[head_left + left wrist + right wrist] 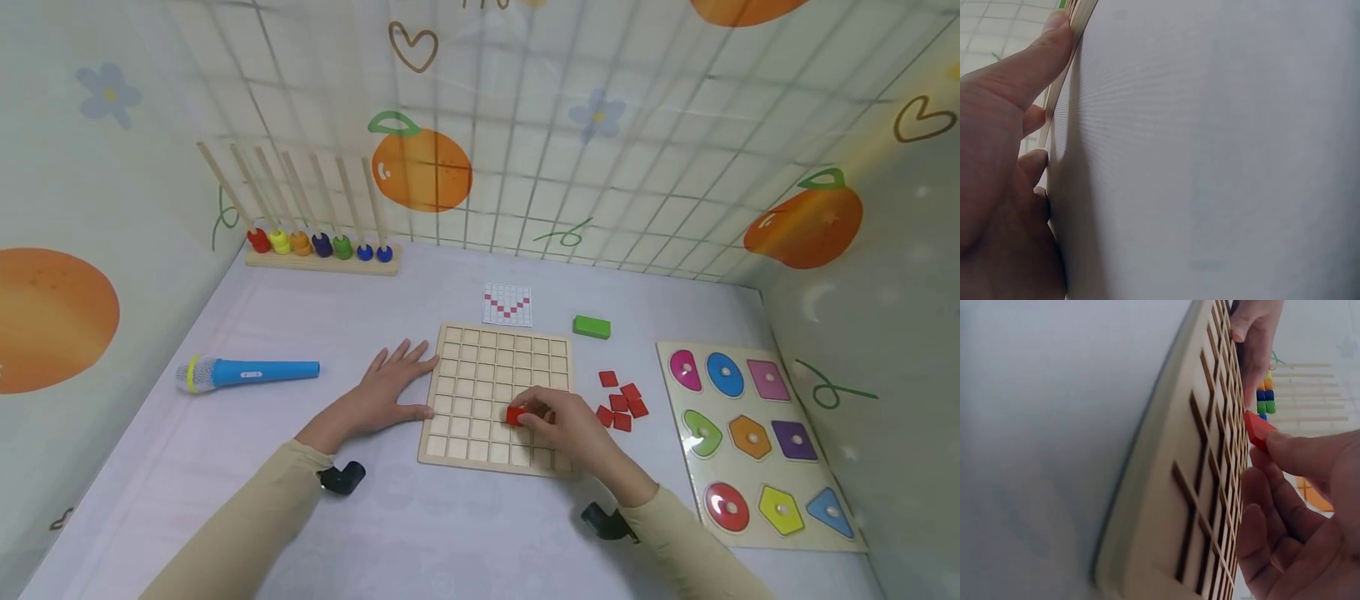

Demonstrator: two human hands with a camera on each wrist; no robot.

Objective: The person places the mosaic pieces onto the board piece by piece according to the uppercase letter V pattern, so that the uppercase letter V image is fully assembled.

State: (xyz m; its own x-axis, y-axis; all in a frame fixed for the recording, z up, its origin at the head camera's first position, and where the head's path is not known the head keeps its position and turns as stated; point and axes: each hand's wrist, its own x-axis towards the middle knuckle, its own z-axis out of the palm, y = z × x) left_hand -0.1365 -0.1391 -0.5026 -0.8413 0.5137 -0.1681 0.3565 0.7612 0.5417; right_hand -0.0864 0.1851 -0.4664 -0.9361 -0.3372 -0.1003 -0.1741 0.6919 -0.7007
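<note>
A wooden grid board [465, 400] lies flat on the table, its squares framed by thin raised strips. Over its lower middle, my right hand [558, 421] pinches a red square tile [514, 415] between thumb and fingers. In the right wrist view the red tile [1259, 430] is tilted close to the grid. My left hand [386, 392] rests spread on the table, thumb and fingertips touching the board's left edge. Several loose red tiles [618, 403] lie right of the board. Behind the board is a small card [507, 305] with a pink V pattern on a grid.
A green block [592, 327] sits behind the board's right corner. The shape puzzle [675, 367] lies at the right. At the left are a blue toy microphone [262, 372] and, farther back, a peg stand [322, 263] with coloured beads. Patterned curtains [517, 167] border the table.
</note>
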